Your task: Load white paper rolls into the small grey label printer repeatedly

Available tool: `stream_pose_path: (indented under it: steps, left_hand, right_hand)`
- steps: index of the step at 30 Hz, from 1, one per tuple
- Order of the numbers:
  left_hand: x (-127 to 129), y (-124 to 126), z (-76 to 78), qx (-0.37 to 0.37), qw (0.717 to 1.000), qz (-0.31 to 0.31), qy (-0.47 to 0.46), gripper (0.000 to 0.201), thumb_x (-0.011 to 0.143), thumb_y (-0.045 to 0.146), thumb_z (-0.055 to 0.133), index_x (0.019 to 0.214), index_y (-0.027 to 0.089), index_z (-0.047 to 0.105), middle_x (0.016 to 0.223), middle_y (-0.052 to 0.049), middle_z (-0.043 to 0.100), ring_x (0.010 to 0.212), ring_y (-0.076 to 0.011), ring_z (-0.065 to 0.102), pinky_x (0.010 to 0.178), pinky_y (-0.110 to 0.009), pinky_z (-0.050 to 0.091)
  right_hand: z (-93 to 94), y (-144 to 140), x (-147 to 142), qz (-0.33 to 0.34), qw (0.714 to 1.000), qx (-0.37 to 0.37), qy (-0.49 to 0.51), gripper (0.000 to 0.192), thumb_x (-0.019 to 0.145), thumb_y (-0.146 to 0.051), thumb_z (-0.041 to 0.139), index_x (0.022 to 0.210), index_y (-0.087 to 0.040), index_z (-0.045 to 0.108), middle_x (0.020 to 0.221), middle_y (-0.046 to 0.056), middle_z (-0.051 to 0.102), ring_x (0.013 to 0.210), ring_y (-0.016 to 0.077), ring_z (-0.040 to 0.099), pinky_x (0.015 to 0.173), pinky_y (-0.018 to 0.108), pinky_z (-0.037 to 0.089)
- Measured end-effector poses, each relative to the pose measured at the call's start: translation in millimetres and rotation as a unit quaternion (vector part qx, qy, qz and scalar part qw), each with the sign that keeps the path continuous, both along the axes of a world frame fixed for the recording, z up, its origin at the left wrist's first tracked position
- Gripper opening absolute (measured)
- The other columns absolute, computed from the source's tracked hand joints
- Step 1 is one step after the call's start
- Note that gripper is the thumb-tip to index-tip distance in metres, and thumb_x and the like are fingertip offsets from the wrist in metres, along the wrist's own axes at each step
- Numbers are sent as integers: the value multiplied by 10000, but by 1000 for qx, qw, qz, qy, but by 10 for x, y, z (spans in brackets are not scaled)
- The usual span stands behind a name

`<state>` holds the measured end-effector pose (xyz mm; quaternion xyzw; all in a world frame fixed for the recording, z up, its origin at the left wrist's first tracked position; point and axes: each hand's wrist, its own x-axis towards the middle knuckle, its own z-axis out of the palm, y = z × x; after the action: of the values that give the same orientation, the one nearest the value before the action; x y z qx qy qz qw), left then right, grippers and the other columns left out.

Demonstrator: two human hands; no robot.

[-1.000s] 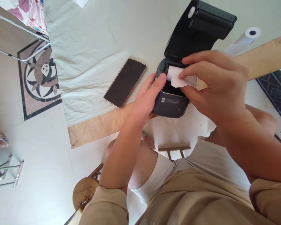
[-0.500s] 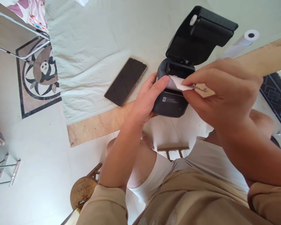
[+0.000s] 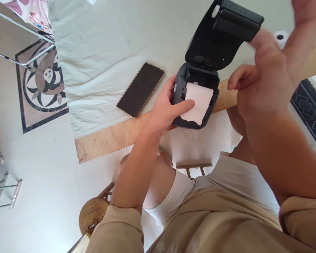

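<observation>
My left hand [image 3: 166, 110] grips a dark label printer [image 3: 179, 84] by its left side, above the table's front edge. The printer's black lid [image 3: 213, 45] is swung up. Inside lies white paper [image 3: 200, 98] with a ragged torn end hanging over the front, and my left thumb presses on it. Off to the right, my right hand [image 3: 271, 73] is raised apart from the printer, its fingers spread and partly blurred. No object shows in it. Behind that hand a white paper roll [image 3: 281, 38] is partly hidden.
A phone [image 3: 140, 89] lies face up on the pale cloth [image 3: 100, 42], left of the printer. Bare wood [image 3: 107, 142] runs along the table's front edge. Below stand a round wooden stool [image 3: 93, 214] and a metal frame [image 3: 9, 191]. A panda floor inlay [image 3: 43, 84] is at left.
My right hand has let go of the paper and moved up and right, fingers now spread. The paper's torn end now drapes over the printer's front. My left hand keeps its hold.
</observation>
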<state>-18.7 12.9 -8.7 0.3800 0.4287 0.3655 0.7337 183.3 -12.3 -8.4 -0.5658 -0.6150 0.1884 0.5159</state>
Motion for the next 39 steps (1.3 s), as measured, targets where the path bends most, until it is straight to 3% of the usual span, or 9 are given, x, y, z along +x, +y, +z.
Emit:
stream_pose_path:
  steps: [3,6,10,16,20,26,30,35,39]
  left_hand:
    - [26,-3,33,-38,999,21,-5,581,739,128,816,1263,309,641,998,-18,721,1180,-329,729,1027,-476,616]
    - [60,-16,80,-76,996,42,-14,630,755,120,814,1325,319,632,1043,-21,737,1251,-349,706,1070,-498,593]
    - [73,-36,114,-81,995,49,-30,691,727,106,852,1352,289,621,1049,-38,753,1242,-368,711,1050,-488,609]
    - [35,-15,42,-19,998,0,-58,318,856,255,798,1147,272,670,955,-17,757,1074,-301,767,979,-449,644]
    - [23,-9,-2,5,998,-11,-55,242,870,295,784,1079,265,666,933,-11,738,938,-246,763,912,-377,645]
    - [25,-14,39,12,998,-27,-48,220,909,308,702,1086,236,595,823,14,673,622,-121,655,519,-208,495]
    - [46,-10,61,4,998,-17,-58,179,912,240,671,1067,212,585,819,9,665,628,-108,637,514,-205,495]
    - [78,-1,29,28,997,-20,-63,211,922,272,670,1110,222,587,866,-3,685,687,-140,667,597,-250,546]
    - [75,15,11,38,997,-30,-66,222,914,275,687,1101,202,591,851,-9,685,698,-145,663,628,-252,523]
  right_hand:
    - [-68,104,9,19,990,34,136,337,1004,-477,349,1307,-479,497,1475,-24,424,1315,207,597,514,252,505]
    - [-170,128,-4,1,989,7,145,325,973,-432,362,1269,-389,487,1317,29,553,1047,169,671,491,245,457]
    - [-257,100,-15,63,986,-87,124,458,918,-595,498,1312,-362,500,1300,34,617,572,69,491,407,252,347]
    - [-223,150,-14,192,966,-164,55,829,670,-726,791,1317,-306,486,1091,33,646,763,115,587,552,241,528]
    - [-251,182,12,203,966,-153,57,772,702,-695,781,1298,-303,487,1152,41,637,811,118,579,593,249,550]
    - [-211,162,-27,178,968,-170,52,670,730,-570,809,1269,-298,521,1171,41,637,866,132,601,575,237,553]
    - [-121,123,-44,179,959,-207,70,654,741,-573,817,1264,-322,516,1216,44,610,885,144,625,569,259,569]
    - [-174,128,3,191,968,-155,52,753,708,-797,734,1251,-324,512,1161,33,610,917,149,623,639,282,569]
    - [-218,132,22,191,965,-160,78,708,711,-755,764,1234,-342,525,1134,32,612,919,152,613,604,266,535]
